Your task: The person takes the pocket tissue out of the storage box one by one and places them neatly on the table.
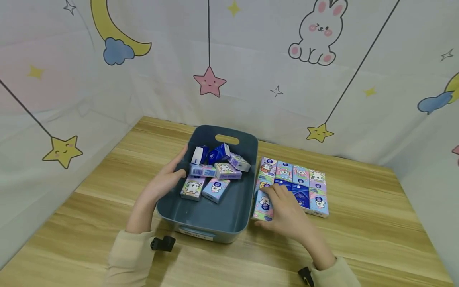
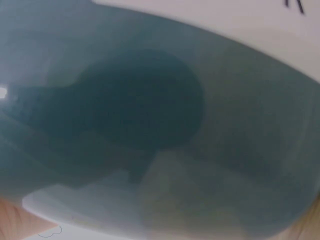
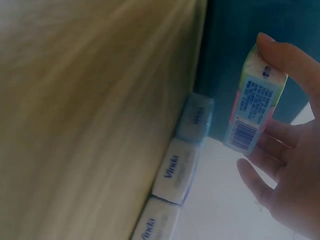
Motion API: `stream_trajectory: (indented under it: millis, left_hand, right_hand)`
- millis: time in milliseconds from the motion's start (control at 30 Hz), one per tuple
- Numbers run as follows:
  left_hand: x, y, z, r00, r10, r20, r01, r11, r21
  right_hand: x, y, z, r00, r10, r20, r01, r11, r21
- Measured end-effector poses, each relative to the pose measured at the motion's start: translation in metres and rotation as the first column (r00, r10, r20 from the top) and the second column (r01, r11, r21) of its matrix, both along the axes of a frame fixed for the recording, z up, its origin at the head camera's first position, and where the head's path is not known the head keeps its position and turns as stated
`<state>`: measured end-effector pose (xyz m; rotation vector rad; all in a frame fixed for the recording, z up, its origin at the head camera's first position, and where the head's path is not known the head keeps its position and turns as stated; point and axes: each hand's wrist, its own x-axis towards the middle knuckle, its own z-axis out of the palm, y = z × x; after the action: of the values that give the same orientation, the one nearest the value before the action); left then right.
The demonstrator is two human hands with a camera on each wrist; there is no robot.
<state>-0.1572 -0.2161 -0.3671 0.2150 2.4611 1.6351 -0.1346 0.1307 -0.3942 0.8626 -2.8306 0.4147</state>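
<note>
My right hand (image 1: 288, 213) grips a light-blue and green pocket tissue pack (image 1: 263, 205) with a cartoon dog on it, thumb at one end and fingers at the other. In the right wrist view this pack (image 3: 251, 102) shows its barcode side, held above the table beside the bin. My left hand (image 1: 163, 181) holds the left wall of a blue-grey plastic bin (image 1: 229, 217), its thumb over the rim and its fingers along the outside. Several tissue packs (image 1: 193, 188) lie loosely inside the bin. The left wrist view is mostly filled by the bin's outer wall (image 2: 240, 120).
Right of the bin, more tissue packs (image 1: 301, 175) lie in tight rows, patterned ones and dark-blue ones, with "Vinda" on their ends (image 3: 172, 170). Under everything is a wooden table (image 1: 376, 223). White cloth (image 1: 258, 107) with cartoon prints encloses the back and sides.
</note>
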Motion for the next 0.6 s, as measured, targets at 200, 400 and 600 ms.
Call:
stream_trajectory:
  millis: [200,400,600]
  left_hand:
    - [0.0,0.0,0.0,1.0,0.001,0.0,-0.001,1.0,-0.004]
    - [0.0,-0.001,0.0,1.0,0.007,0.0,-0.007,1.0,-0.004]
    - [0.0,0.0,0.0,1.0,0.007,0.003,-0.007,1.0,-0.009]
  right_hand:
    - [0.0,0.001,-0.01,0.999,0.021,-0.024,-0.02,0.999,0.049]
    - [0.0,0.001,-0.014,0.998,0.042,-0.046,-0.038,0.996,0.075]
    - [-0.001,0.001,-0.018,0.996,0.059,-0.063,-0.052,0.993,0.108]
